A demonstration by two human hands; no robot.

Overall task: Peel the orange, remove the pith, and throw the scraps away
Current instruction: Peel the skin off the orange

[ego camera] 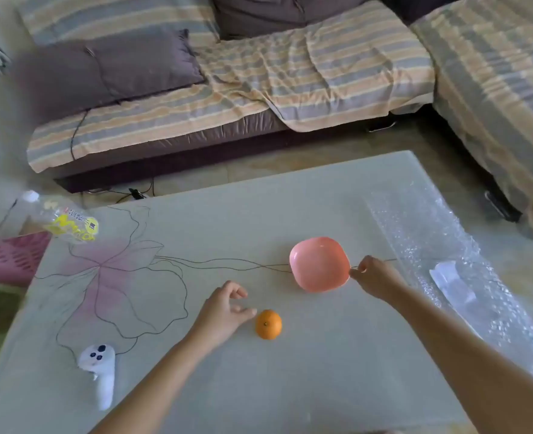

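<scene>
A white controller (97, 372) lies near the front left of the worktop (321, 386). Past it, near the middle, the orange (268, 324) sits whole and unpeeled on the bare surface. The left hand (224, 311) hovers just to its left, fingers (238, 292) loosely curled and apart, holding nothing; the thumb tip is close to the fruit, but contact cannot be told. Farther back and to the right, the right hand (374, 277) pinches the near right rim of a pink bowl (318, 264), fingers clamped on its edge. A strip of bubble wrap (421, 233) covers the right side of the worktop, with a white slip (450, 280) on it. At the far left edge lies a clear bottle (64, 222), beside a pink basket (11, 258). Beyond stands a sofa (258, 89) under a striped cover.
</scene>
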